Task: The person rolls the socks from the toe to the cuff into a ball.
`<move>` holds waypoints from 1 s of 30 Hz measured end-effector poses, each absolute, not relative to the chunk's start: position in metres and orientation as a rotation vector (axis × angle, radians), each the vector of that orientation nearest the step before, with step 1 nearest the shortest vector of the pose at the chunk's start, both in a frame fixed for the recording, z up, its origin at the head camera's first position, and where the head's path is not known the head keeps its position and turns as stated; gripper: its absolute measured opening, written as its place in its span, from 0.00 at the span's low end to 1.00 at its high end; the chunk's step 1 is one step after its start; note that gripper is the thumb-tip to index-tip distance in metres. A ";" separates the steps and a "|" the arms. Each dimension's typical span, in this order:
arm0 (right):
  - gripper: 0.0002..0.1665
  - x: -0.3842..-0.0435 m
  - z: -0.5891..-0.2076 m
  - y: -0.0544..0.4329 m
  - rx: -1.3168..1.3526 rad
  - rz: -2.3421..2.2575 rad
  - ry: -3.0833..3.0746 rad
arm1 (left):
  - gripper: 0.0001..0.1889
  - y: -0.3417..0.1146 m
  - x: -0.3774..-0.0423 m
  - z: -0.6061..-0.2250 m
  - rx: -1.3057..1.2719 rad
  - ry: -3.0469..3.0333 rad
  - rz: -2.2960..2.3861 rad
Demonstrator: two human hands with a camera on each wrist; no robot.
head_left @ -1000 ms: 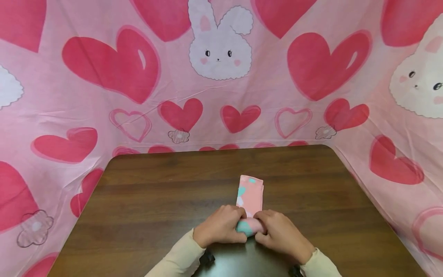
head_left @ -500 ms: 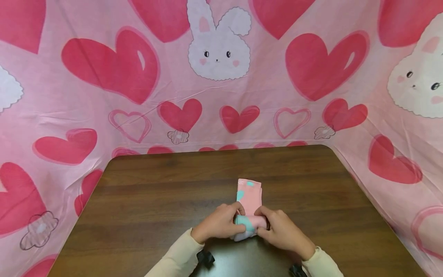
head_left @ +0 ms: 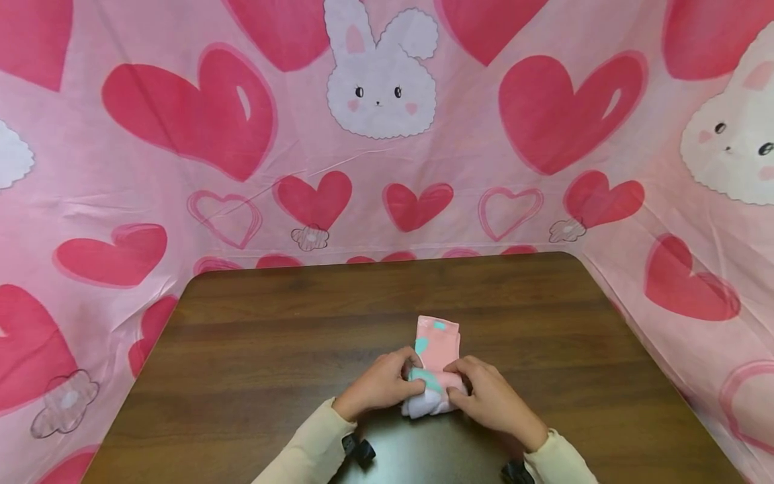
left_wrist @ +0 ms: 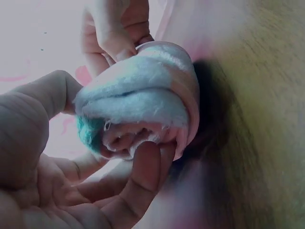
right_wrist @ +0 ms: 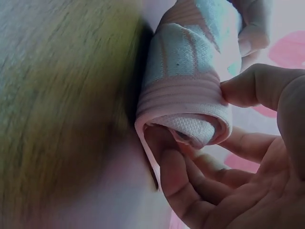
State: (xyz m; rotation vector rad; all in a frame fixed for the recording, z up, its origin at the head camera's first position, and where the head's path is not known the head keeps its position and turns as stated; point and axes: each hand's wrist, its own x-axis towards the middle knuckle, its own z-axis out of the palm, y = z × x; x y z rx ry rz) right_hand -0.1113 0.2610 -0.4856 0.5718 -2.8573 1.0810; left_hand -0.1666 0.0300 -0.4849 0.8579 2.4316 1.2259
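Note:
A pink knit sock (head_left: 438,346) with teal and white patches lies lengthwise near the table's front. Its far part is flat; the near part is rolled into a thick bundle. My left hand (head_left: 383,381) grips the roll's left end between thumb and fingers. My right hand (head_left: 492,395) holds the right end the same way. In the left wrist view the fuzzy, layered end of the rolled sock (left_wrist: 143,102) shows, with a fingertip pressed into it. Seen from the right wrist, the ribbed edge of the sock (right_wrist: 183,90) wraps around the inner layers, with a finger tucked inside.
The dark wooden table (head_left: 290,336) has rounded far corners. A pink cloth (head_left: 387,161) printed with hearts and rabbits hangs behind it and on both sides. Black straps (head_left: 359,450) show at the wrists.
The rolled part of the sock has turned, and a white patch now shows on its near side. Both hands have shifted slightly away from the person, still on the roll.

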 end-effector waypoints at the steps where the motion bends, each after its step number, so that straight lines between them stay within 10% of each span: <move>1: 0.12 -0.111 -0.485 0.260 0.572 1.054 -2.849 | 0.12 0.030 -0.167 -0.485 0.847 2.444 1.227; 18: 0.09 -0.104 -0.479 0.249 0.796 0.530 -2.499 | 0.05 0.032 -0.157 -0.471 1.445 2.755 0.921; 30: 0.17 -0.102 -0.480 0.252 0.809 0.484 -2.606 | 0.23 0.035 -0.151 -0.470 1.562 2.916 0.528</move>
